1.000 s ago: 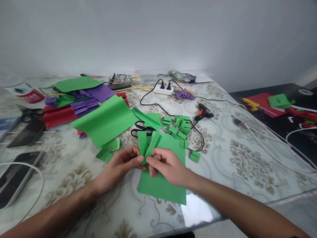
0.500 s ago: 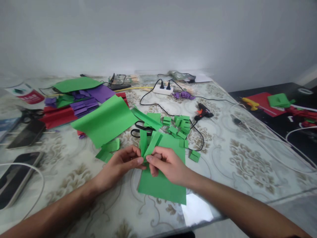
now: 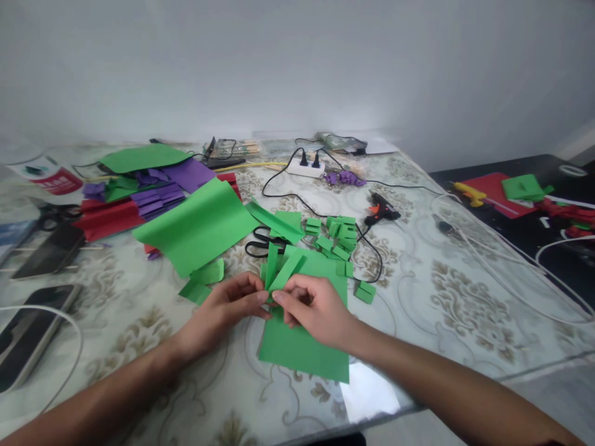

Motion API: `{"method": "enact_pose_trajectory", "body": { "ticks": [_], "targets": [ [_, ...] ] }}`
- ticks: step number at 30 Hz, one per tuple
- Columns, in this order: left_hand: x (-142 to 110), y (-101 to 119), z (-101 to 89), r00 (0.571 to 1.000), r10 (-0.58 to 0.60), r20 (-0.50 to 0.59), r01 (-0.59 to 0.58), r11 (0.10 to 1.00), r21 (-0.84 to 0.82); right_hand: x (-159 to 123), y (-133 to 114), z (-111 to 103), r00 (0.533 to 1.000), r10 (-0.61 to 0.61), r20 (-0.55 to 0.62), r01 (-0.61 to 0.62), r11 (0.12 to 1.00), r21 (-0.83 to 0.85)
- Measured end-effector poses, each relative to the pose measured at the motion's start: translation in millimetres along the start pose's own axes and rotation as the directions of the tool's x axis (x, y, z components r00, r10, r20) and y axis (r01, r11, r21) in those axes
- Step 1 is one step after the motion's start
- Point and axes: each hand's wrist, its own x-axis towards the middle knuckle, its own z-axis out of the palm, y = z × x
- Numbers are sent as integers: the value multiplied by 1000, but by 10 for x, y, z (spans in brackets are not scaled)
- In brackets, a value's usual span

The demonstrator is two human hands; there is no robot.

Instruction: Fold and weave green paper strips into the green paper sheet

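Note:
My left hand (image 3: 223,310) and my right hand (image 3: 316,306) meet at the middle of the table, fingertips pinched together on folded green paper strips (image 3: 281,266) that stick up and away from them. Both hands hover over a flat green paper sheet (image 3: 307,353) lying on the patterned tablecloth. Black scissors (image 3: 260,244) lie just beyond the strips. A heap of small folded green pieces (image 3: 339,238) sits to the right of the scissors.
A large curled green sheet (image 3: 198,226) lies at the left centre, with purple and red paper (image 3: 139,201) behind it. A black glue gun (image 3: 381,210) and a white power strip (image 3: 307,167) sit further back. Phones (image 3: 32,328) lie at the left edge. A dark side table (image 3: 534,210) stands to the right.
The strips have been tilted a little and shifted slightly to the right between my fingertips. Both hands stay in nearly the same place.

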Motion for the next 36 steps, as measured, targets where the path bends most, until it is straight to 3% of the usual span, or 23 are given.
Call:
{"method": "enact_pose_trajectory", "body": {
  "ticks": [2,4,6,8,10,14,17,25,36],
  "targets": [
    [1,18,5,999,-20,-25,19,998,-56,-8,-29,-28,994,-93,-57,86,990,-110],
    [4,44,16,998,-47,-45,41,992,-117,-11,-61,-67,958,-252,-140,206,938,-279],
    [9,72,24,996,-72,-47,64,986,-154,-5,-83,-109,837,-510,-197,375,799,-470],
    [14,93,24,995,-88,-40,81,983,-165,13,-88,-149,702,-698,-141,502,626,-597],
    [17,102,14,995,-98,-29,93,983,-158,36,-74,-179,655,-755,-26,563,512,-649],
    [22,89,-8,993,-117,11,117,988,-105,79,2,-198,659,-738,144,629,436,-643],
    [25,75,-11,991,-134,26,135,988,-80,98,61,-190,662,-719,210,665,435,-607],
    [3,109,22,995,-92,26,94,991,-95,105,34,-183,609,-771,185,715,433,-549],
    [12,94,10,998,-71,3,71,995,-71,71,40,-155,752,-650,113,610,620,-493]
  ]
}}
